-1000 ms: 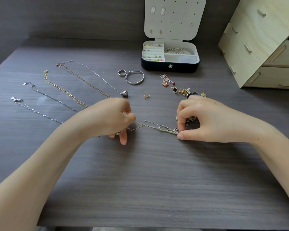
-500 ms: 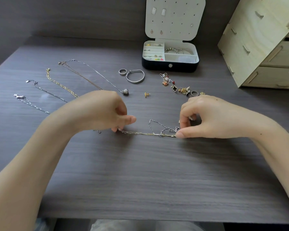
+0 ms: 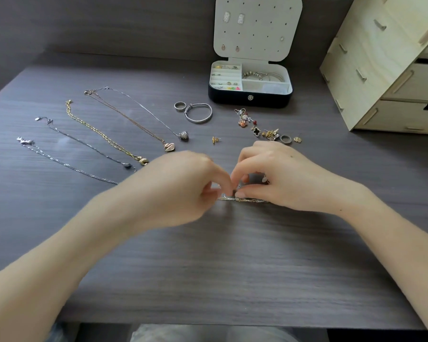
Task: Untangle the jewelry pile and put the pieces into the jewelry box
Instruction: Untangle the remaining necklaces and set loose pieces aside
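Observation:
A tangled silver and gold chain (image 3: pixel 242 199) lies on the dark table between my hands. My left hand (image 3: pixel 178 186) pinches it at its left end. My right hand (image 3: pixel 279 176) pinches it right beside, fingertips nearly touching the left ones. Much of the chain is hidden under my fingers. The open jewelry box (image 3: pixel 250 97), black outside and white inside, stands at the back with rings and bracelets in it. Several necklaces (image 3: pixel 104 137) lie stretched out in rows at the left.
A silver ring (image 3: pixel 179 106) and a bangle (image 3: pixel 198 113) lie in front of the box. A gold stud (image 3: pixel 215 140) and a cluster of small earrings and charms (image 3: pixel 265 130) sit behind my right hand. A wooden drawer unit (image 3: pixel 386 65) stands at the right.
My left hand has moved right along the chain until it meets my right hand. The stretched length and its raised loops have bunched up between the fingers.

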Demonstrator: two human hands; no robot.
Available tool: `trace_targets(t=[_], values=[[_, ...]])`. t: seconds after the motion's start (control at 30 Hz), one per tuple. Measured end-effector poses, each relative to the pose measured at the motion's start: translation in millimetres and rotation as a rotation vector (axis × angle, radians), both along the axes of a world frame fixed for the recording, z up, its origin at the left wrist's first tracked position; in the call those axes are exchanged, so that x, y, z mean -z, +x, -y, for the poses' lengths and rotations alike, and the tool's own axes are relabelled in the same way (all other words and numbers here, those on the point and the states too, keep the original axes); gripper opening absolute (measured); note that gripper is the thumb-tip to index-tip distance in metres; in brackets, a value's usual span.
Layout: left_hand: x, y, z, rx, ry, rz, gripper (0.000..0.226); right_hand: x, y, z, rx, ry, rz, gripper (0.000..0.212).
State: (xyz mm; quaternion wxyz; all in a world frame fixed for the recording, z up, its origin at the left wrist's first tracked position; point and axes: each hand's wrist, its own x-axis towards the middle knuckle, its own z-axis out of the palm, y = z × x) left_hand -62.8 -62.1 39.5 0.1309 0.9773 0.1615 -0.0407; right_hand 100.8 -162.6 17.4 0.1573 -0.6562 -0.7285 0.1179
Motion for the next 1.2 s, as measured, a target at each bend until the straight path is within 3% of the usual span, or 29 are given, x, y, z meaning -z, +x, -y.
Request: trace_targets(t=[0.23, 0.83, 0.9, 1.1, 1.2], values=[[9, 6, 27, 0.030, 0.097, 0.016, 0.051, -1, 0, -5, 0.006, -0.102, 0.050, 0.009], [12, -4, 7, 0.040, 0.068, -0.099, 0.057, 6, 5, -6, 0.140, -0.017, 0.034, 0.008], [10, -4, 7, 0.035, 0.061, -0.069, 0.057, 6, 6, -4, 0.143, 0.013, -0.007, 0.002], [11, -6, 5, 0.003, 0.024, 0.132, 0.053, 0, 7, 2, 0.152, 0.041, -0.103, 0.020], [13, -5, 5, 0.009, 0.078, 0.100, 0.053, 2, 5, 2, 0.163, 0.024, -0.082, 0.021]])
